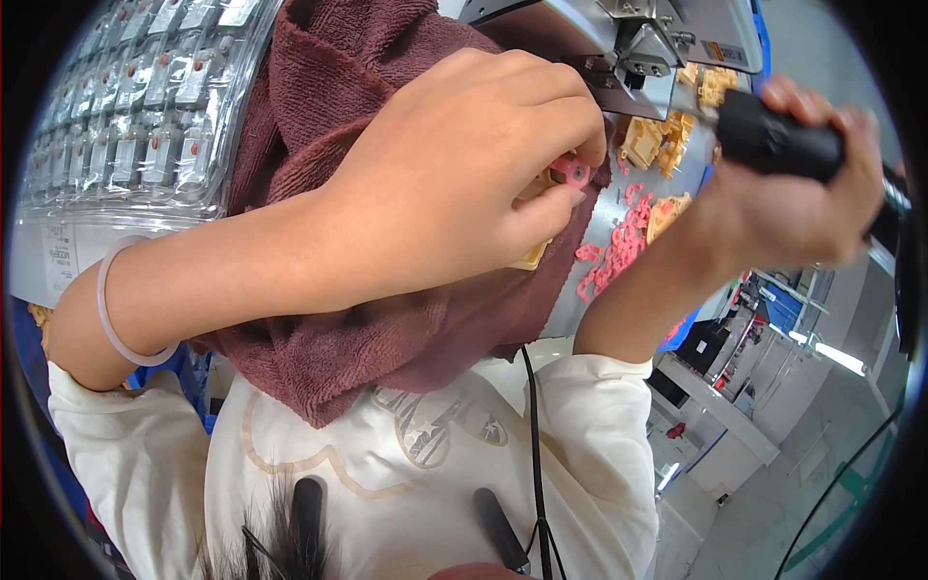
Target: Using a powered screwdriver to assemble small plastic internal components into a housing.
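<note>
My left hand (464, 159) is closed over a yellow plastic housing (531, 257) and a small pink plastic part (572, 172) lying against it, above a folded maroon towel (329, 358). Most of the housing is hidden beneath the fingers. Off to the right, my right hand (797, 208) is raised and somewhat blurred, wrapped around a black electric screwdriver (778, 137). Its thin shaft points left toward the other hand, well apart from the held parts.
Loose pink parts (619, 253) lie scattered on the metal surface right of the towel, with several yellow housings (643, 143) beyond. A metal machine (643, 53) stands at the top. At the far left is a clear plastic tray (224, 184) of grey components. A black cable (534, 425) hangs in front.
</note>
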The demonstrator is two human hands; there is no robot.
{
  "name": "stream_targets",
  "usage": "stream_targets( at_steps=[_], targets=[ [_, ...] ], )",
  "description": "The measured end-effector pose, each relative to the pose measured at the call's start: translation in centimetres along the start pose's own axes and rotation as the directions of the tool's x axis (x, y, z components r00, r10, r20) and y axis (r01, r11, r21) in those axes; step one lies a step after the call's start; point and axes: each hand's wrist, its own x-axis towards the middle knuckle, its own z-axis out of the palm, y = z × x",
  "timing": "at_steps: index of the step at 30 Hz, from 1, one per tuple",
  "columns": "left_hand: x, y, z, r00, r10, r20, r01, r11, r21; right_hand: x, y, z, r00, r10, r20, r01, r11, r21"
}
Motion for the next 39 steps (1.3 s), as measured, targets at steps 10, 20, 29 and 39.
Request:
stream_targets(
  at_steps=[10,20,29,39],
  targets=[
    [0.0,0.2,-0.2,0.998,-0.062,0.004,0.062,0.998,-0.009,-2.5,-3.9,-2.7,0.930,0.272,0.246,-0.340,0.891,0.301],
    [0.1,0.2,-0.7,0.990,-0.097,0.099,0.097,0.995,0.006,-3.6,-2.9,-2.4,0.927,0.328,0.182,-0.371,0.874,0.313],
    [0.7,0.6,-0.9,0.997,0.016,0.079,-0.019,0.999,0.033,-3.8,-2.3,-1.9,0.960,0.210,0.186,-0.262,0.909,0.325],
    [0.5,0.5,-0.7,0.999,0.009,0.037,-0.009,1.000,0.007,-4.4,-3.1,-1.4,0.963,0.168,0.212,-0.220,0.943,0.251]
  ],
)
